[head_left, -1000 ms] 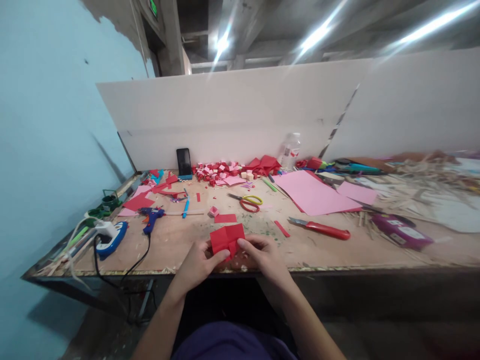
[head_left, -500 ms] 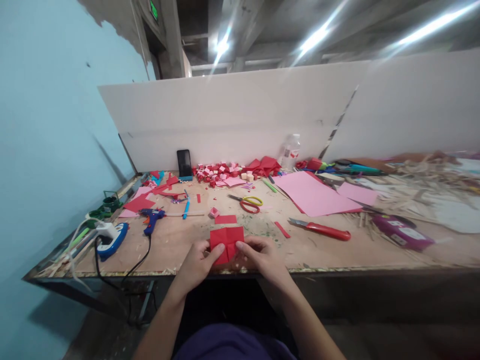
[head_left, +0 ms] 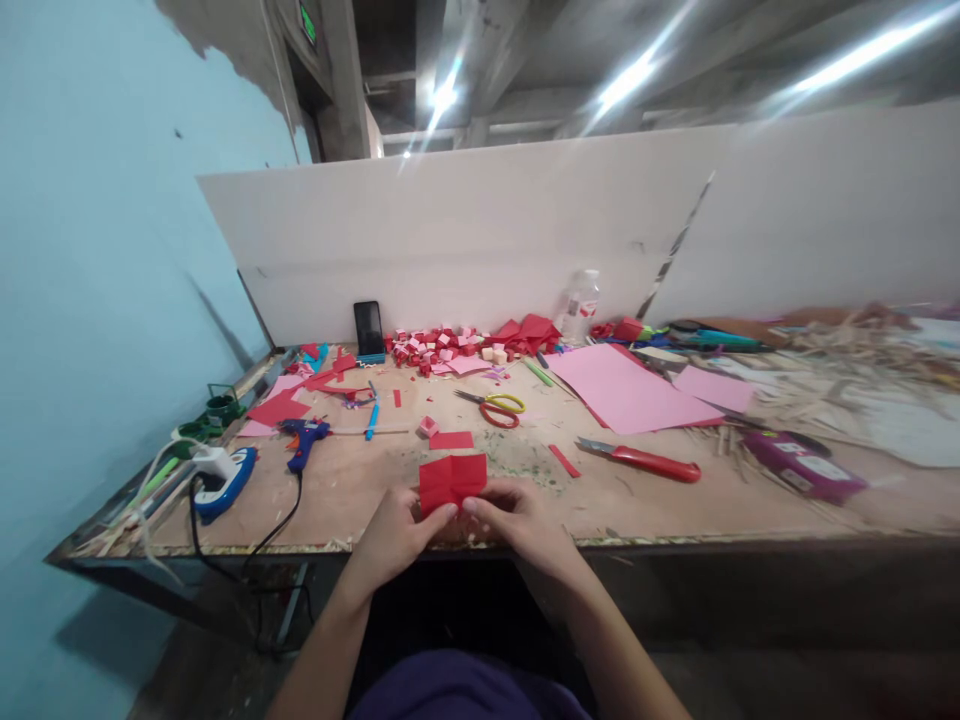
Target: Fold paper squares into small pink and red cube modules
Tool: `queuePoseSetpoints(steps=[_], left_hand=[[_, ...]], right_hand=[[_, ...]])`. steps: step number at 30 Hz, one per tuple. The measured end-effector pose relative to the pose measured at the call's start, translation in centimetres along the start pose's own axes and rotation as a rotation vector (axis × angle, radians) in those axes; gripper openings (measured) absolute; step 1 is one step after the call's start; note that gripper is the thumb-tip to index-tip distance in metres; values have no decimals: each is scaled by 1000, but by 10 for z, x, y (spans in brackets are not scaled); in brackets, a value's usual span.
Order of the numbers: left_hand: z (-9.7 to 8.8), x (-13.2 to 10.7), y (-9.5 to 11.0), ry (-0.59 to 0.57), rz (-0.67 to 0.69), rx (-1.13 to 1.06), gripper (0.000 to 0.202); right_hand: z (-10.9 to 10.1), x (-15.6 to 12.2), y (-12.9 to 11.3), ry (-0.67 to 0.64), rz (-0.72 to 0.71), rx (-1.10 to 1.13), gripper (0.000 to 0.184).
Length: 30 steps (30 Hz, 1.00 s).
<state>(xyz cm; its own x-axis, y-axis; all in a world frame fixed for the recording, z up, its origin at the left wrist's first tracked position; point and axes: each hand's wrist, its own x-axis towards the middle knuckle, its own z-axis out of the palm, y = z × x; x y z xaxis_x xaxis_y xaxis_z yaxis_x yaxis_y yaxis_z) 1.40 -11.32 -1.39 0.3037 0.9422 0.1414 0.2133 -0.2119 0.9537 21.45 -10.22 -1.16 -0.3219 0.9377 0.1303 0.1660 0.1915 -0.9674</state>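
Note:
A folded piece of red paper [head_left: 451,480] is held over the near edge of the plywood table [head_left: 360,490]. My left hand [head_left: 394,535] pinches its lower left part and my right hand [head_left: 517,520] pinches its lower right part, thumbs nearly meeting at the paper's bottom middle. A crease runs down the paper's centre. A small red strip [head_left: 451,439] and a tiny pink box [head_left: 427,425] lie just beyond it.
A blue glue gun [head_left: 301,438] and power strip [head_left: 221,475] sit at the left. Yellow-red scissors [head_left: 495,405], a red utility knife [head_left: 645,460], pink sheets [head_left: 630,390], a phone [head_left: 367,328], a pile of red and pink scraps [head_left: 450,345], a bottle [head_left: 581,305] and a purple tape roll [head_left: 802,462] lie further out.
Both thumbs have slid down and together along the red paper's lower edge, and more of the paper's upper part now shows. The hands have stayed at the table's near edge.

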Motion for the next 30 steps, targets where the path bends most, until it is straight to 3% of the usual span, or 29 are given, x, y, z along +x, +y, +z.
queuePoseSetpoints(steps=[3,14,27,30], left_hand=[[1,0,0,-32,46,-8,29],[1,-2,4,-42,41,51,22],[3,1,-2,29,-68,48,34],[4,3,-3,73,-37,50,31]], right_hand=[[1,-1,0,-49,-16,-25,31],[2,-1,2,8,25,1,39],[2,-4,0,109,-24,0,41],[1,-2,-1,165,-52,-15,42]])
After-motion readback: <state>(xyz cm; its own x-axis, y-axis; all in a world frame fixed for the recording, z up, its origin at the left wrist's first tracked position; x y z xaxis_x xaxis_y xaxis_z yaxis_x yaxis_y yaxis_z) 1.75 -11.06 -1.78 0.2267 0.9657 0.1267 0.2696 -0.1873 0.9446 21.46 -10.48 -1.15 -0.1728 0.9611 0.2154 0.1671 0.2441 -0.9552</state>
